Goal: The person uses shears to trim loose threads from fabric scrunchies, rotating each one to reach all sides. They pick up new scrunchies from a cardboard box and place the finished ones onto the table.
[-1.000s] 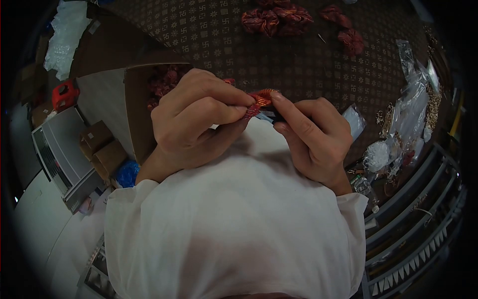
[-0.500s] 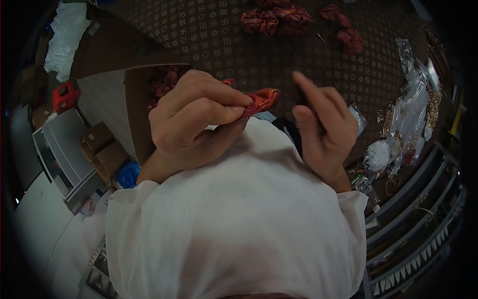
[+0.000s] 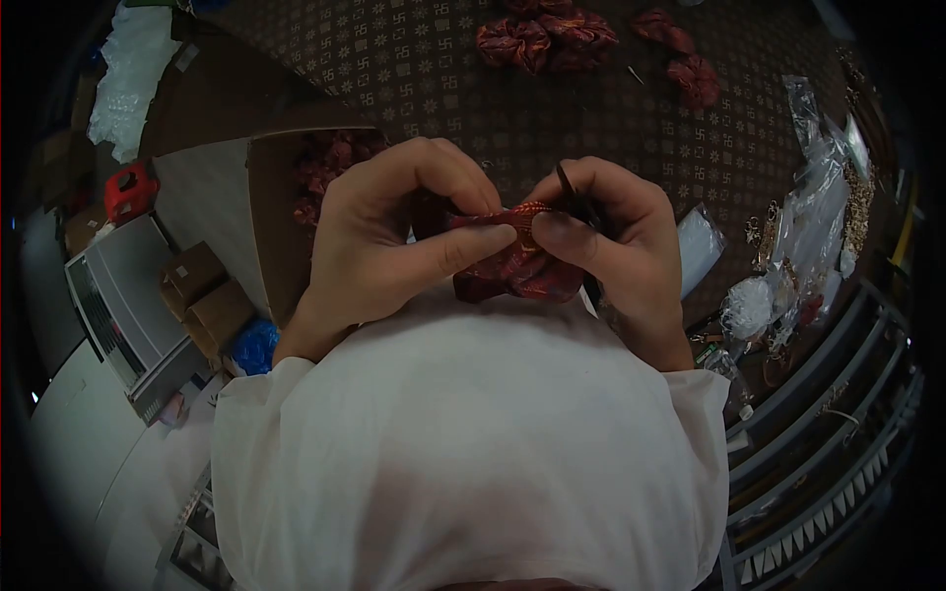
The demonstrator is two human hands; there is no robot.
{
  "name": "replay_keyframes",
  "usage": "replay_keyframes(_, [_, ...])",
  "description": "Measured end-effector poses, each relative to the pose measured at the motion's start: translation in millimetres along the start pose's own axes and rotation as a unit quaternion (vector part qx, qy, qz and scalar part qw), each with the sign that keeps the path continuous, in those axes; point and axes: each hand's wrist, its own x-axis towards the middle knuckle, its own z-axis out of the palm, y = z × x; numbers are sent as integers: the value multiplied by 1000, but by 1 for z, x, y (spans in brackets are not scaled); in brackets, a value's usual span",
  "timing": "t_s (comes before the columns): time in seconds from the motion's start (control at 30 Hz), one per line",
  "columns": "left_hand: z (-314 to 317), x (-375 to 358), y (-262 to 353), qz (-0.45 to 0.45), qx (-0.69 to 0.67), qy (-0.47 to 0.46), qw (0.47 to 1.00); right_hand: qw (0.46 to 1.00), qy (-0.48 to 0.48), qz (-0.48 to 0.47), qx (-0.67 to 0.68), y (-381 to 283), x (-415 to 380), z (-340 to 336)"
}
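Observation:
Both hands hold one gathered piece of dark red patterned fabric in front of my white shirt. My left hand pinches its upper left edge between thumb and fingers. On the right side, my right hand grips the same edge, its thumb close to the left thumb. A thin dark object shows by the right fingers; what it is I cannot make out. The lower part of the fabric hangs in folds below the thumbs.
Red fabric bundles lie on the patterned surface ahead. More red pieces fill a cardboard box at left. Clear plastic bags and gold chains are at right, above a grey metal rack.
My right hand has moved left and closed on the fabric, having been apart from it with fingers spread. The fabric now hangs lower and shows more of its folds.

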Motion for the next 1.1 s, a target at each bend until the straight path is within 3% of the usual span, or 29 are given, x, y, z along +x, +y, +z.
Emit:
replay_keyframes(0.07, [1, 1, 2, -26, -31, -9, 999, 994, 19, 33, 104, 0, 1, 4])
replay_keyframes(0.17, [4, 3, 5, -68, -68, 18, 995, 994, 26, 31, 100, 0, -1, 6])
replay_keyframes(0.23, [0, 7, 2, 45, 97, -63, 992, 996, 30, 23, 80, 2, -1, 5])
replay_keyframes(0.37, [-6, 4, -1, 50, 131, -66, 988, 997, 29, 27, 62, 4, -1, 6])
replay_keyframes(0.43, [-8, 2, -4, -75, -57, 10, 995, 994, 44, 49, 90, 1, 0, 6])
replay_keyframes(0.47, [-11, 2, -6, -74, -57, 10, 996, 989, 60, 70, 118, 0, 0, 6])
replay_keyframes(0.53, [-23, 7, -15, -69, -109, 142, 981, 987, 71, 71, 124, 0, -1, 4])
replay_keyframes(0.6, [-37, 2, -29, -47, -95, 130, 986, 985, 85, 69, 130, 2, -2, 3])
replay_keyframes(0.67, [-37, 7, -33, 133, 167, 92, 973, 989, 101, 71, 85, 5, 3, 6])
replay_keyframes(0.7, [-26, 9, -29, 139, 162, 87, 973, 989, 107, 66, 81, 7, 5, 7])
replay_keyframes(0.77, [5, 7, -15, 70, 206, 73, 973, 994, 73, 72, 49, 13, 12, 6])
replay_keyframes(0.8, [-2, 3, -14, -23, 159, -20, 987, 997, 68, 40, 10, 19, 18, 4])
replay_keyframes(0.83, [-9, 2, -17, -15, 156, -25, 987, 997, 74, 35, 3, 29, 25, 2])
replay_keyframes(0.9, [-26, -3, -34, -106, 317, 25, 942, 978, 148, -75, -129, 54, 42, -11])
replay_keyframes(0.97, [-62, -16, -53, -99, 514, 34, 852, 960, 201, -48, -191, 69, 57, -44])
replay_keyframes(1.0, [-84, -24, -62, -159, 571, 18, 806, 933, 249, -67, -249, 86, 67, -70])
replay_keyframes(1.03, [-101, -34, -69, -219, 622, 3, 752, 901, 295, -86, -305, 101, 75, -99])
replay_keyframes(1.07, [-113, -45, -74, -219, 623, 6, 751, 848, 338, -85, -400, 101, 80, -124])
replay_keyframes(1.1, [-123, -57, -78, -247, 663, 36, 706, 784, 376, -82, -488, 101, 82, -149])
